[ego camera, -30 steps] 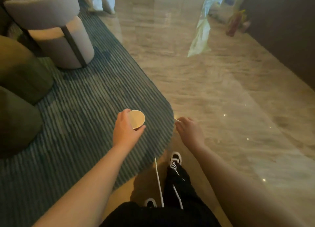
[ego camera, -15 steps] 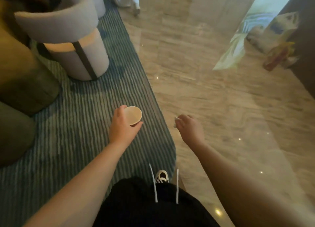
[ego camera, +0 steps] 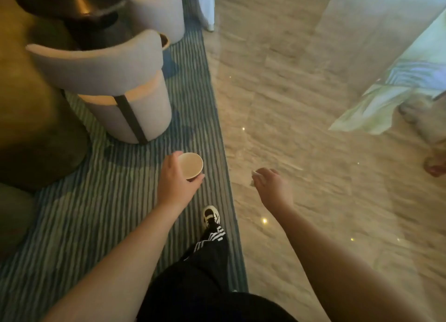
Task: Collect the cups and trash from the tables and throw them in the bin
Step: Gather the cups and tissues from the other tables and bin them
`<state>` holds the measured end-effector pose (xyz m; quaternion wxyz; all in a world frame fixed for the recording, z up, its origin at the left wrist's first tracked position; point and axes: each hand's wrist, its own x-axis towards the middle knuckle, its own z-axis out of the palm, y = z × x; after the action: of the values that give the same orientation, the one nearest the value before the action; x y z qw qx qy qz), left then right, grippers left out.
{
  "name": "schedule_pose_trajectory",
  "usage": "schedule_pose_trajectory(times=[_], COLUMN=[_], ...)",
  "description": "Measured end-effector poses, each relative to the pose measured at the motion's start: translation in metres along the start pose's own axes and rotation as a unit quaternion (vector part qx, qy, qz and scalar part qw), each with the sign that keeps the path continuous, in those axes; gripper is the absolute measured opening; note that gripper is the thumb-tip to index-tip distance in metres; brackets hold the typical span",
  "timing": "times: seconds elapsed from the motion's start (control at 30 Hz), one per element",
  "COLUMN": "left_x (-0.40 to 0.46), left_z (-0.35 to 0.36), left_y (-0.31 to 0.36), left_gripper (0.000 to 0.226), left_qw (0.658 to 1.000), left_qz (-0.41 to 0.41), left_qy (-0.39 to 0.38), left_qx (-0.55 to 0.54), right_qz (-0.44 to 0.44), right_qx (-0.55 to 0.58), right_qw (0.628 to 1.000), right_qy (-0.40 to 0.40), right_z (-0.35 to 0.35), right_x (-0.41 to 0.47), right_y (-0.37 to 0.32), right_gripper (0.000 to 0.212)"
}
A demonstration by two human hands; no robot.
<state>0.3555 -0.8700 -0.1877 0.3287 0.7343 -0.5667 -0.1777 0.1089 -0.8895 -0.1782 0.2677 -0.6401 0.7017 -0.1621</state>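
My left hand (ego camera: 177,181) grips a tan paper cup (ego camera: 191,165) from the side, its open mouth facing up and forward, held over the striped rug. My right hand (ego camera: 271,184) hangs over the marble floor with its fingers closed around a small white scrap of trash (ego camera: 254,176) that pokes out past the fingertips. Another cup (ego camera: 164,41) with a dark inside shows behind the back of the nearest chair. No bin is in sight.
A grey round-backed chair (ego camera: 115,85) stands on the blue striped rug (ego camera: 101,201) ahead left, with a second one (ego camera: 159,10) and a dark round table (ego camera: 72,2) beyond. A dark green seat (ego camera: 31,118) fills the left. Shiny marble floor (ego camera: 289,104) runs right. My shoe (ego camera: 211,216) is on the rug's edge.
I have walked forward along the rug's edge; the chair has come closer and the view has turned. Both hands keep their hold, the cup and the scrap unchanged.
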Motion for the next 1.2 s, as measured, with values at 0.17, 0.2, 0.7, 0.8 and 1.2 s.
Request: schedule_pose_trajectory(times=[0.17, 0.2, 0.7, 0.8, 1.2], left_x=[0.163, 0.193, 0.578, 0.678, 0.912], left_z=[0.027, 0.029, 0.129, 0.15, 0.185], left_y=[0.02, 0.025, 0.047, 0.054, 0.038], left_gripper=[0.074, 0.073, 0.073, 0.071, 0.074], left_qw=[1.0, 1.0, 0.998, 0.995, 0.967], left_qz=[0.005, 0.011, -0.014, -0.038, -0.19], left_qy=[-0.004, -0.001, 0.058, 0.09, 0.17], left_qx=[0.012, 0.012, 0.01, 0.013, 0.008], right_qz=[-0.005, -0.003, -0.075, -0.096, -0.226], right_qx=[0.001, 0.004, -0.006, -0.011, -0.051], right_qw=[1.0, 1.0, 0.996, 0.993, 0.962], right_qy=[-0.005, -0.002, -0.039, -0.066, -0.145], right_z=[-0.027, -0.032, -0.05, -0.053, -0.043], right_x=[0.166, 0.193, 0.612, 0.719, 1.018], right_y=[-0.05, -0.059, -0.133, -0.155, -0.275], right_gripper=[0.023, 0.023, 0.023, 0.025, 0.026])
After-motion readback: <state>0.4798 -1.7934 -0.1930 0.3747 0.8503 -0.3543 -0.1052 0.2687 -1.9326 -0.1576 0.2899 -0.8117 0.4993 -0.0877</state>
